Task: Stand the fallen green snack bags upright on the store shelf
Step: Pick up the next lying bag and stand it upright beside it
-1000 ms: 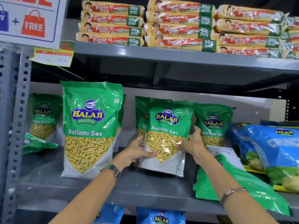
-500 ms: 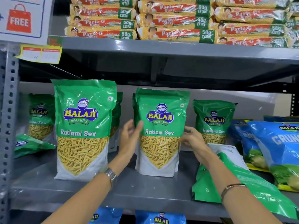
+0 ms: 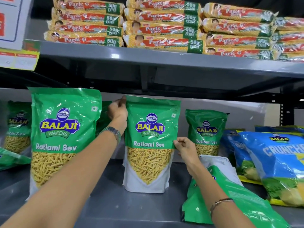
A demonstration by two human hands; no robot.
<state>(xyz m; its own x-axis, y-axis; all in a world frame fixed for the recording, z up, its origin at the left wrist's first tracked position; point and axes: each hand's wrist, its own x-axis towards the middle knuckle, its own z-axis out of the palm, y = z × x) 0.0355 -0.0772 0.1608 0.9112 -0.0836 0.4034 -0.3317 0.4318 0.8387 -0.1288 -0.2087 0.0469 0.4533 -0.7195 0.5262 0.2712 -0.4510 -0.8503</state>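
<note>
A green Ratlami Sev bag point(image 3: 150, 142) stands upright in the middle of the grey shelf point(image 3: 115, 206). My left hand point(image 3: 117, 111) pinches its top left corner. My right hand point(image 3: 185, 146) pinches its right edge at mid height. A larger green bag point(image 3: 60, 129) stands upright at the front left, and another green bag point(image 3: 206, 130) stands farther back on the right. One green bag point(image 3: 230, 199) lies flat at the front right, partly under my right forearm. At the far left a green bag point(image 3: 9, 159) lies fallen below an upright bag point(image 3: 17, 127).
Blue Balaji snack bags point(image 3: 278, 162) lean at the right end of the shelf. Stacked Parle-G biscuit packs point(image 3: 161, 27) fill the shelf above, whose underside hangs just over the bag tops. A yellow price tag point(image 3: 18, 59) and a sign hang at the upper left.
The middle bag went from tilted and held low to standing upright. My left hand rose to its top left corner, and my right hand shifted to its right edge. The camera moved closer.
</note>
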